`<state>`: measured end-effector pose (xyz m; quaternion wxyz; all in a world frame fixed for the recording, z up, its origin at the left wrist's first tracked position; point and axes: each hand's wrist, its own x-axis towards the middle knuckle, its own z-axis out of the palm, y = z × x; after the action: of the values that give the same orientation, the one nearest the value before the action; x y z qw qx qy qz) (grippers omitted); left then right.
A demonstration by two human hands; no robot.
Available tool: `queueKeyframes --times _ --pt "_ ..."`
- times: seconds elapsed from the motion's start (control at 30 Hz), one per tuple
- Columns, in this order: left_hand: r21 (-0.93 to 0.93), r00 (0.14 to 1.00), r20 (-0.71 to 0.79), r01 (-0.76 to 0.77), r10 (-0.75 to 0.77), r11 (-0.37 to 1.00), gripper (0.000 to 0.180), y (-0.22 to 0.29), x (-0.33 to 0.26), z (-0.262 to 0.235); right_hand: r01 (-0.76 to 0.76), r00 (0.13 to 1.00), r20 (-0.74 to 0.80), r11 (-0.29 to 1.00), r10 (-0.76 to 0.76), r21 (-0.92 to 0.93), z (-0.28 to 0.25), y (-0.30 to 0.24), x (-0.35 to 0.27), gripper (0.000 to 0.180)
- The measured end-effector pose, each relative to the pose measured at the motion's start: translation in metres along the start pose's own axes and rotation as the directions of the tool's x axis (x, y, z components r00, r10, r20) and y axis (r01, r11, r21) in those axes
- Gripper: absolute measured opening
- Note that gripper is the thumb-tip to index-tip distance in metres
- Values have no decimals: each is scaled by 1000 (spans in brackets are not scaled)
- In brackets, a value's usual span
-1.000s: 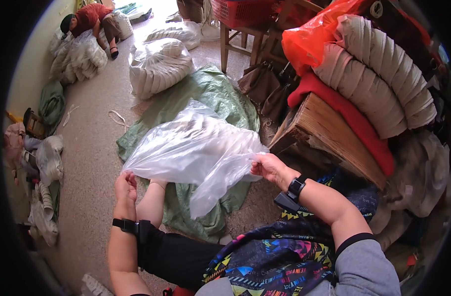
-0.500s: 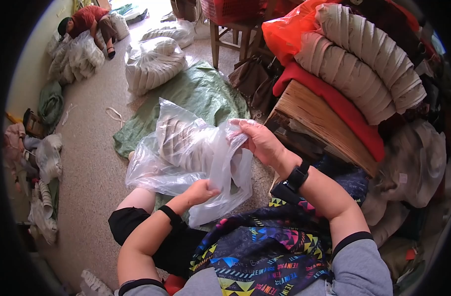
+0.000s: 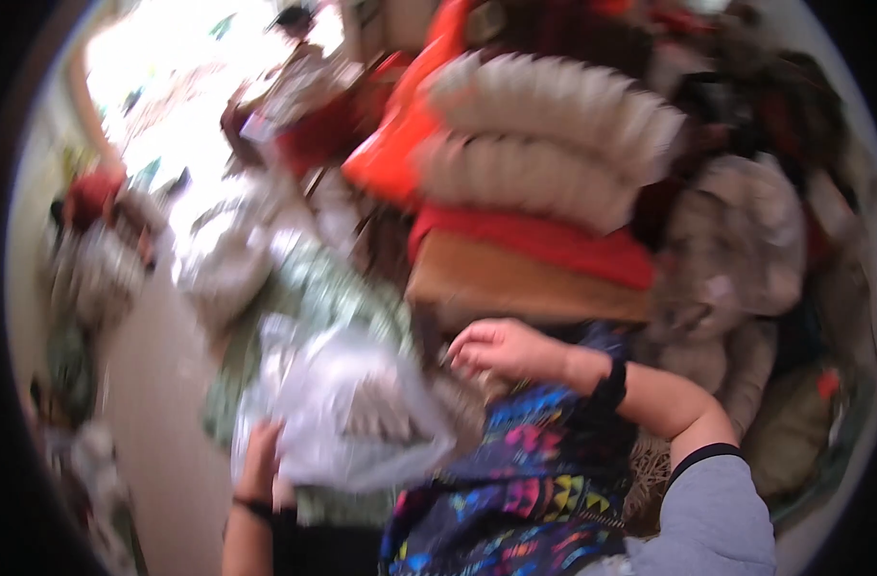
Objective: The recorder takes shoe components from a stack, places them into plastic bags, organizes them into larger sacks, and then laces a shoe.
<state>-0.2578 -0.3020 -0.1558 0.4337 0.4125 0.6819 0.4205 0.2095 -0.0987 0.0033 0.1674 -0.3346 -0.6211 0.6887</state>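
A clear plastic bag (image 3: 314, 394) with ribbed off-white pieces (image 3: 381, 413) inside lies before me, above my lap. My left hand (image 3: 260, 456) is closed on the bag's left edge; blur softens its fingers. My right hand (image 3: 506, 348) hovers right of the bag, apart from it, fingers loosely bent and nothing visible in them. It is nearest to the front of a brown block-like support (image 3: 525, 274). On that support, over a red cloth (image 3: 544, 245), rest two long curved stacks of nested off-white pieces (image 3: 554, 115).
An orange-red plastic bag (image 3: 395, 144) leans beside the stacks. Green sheeting (image 3: 333, 288) covers floor beyond my bag, with another filled bag (image 3: 218, 259) behind it. A person in red (image 3: 95, 202) bends at far left. More bagged pieces (image 3: 736, 240) stand at right.
My view has swung right, bringing the stacks toward the middle. My right hand has let go of the bag and moved off it. My left hand has shifted to the bag's left edge.
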Motion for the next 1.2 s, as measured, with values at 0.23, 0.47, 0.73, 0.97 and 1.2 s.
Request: queueKeyframes --times 0.23,0.47,0.73,0.97,1.2 --pt "320 905 -272 -235 327 918 39 136 57 62 329 696 -587 910 -413 -251 -98 -49 -87 18" --pt "177 853 80 -522 516 835 30 278 94 178 4 253 -580 601 -774 -799 -206 -77 -112 56" --pt "15 796 -21 -605 606 796 57 355 212 255 190 357 -518 604 -777 -774 -224 -100 -66 59" --pt "-217 828 -74 -557 556 801 77 412 267 281 409 447 -431 608 -784 -681 -240 -95 -46 63" --pt "-577 834 241 -288 496 765 65 454 264 308 429 495 -427 641 -756 -637 -239 -117 -23 52"
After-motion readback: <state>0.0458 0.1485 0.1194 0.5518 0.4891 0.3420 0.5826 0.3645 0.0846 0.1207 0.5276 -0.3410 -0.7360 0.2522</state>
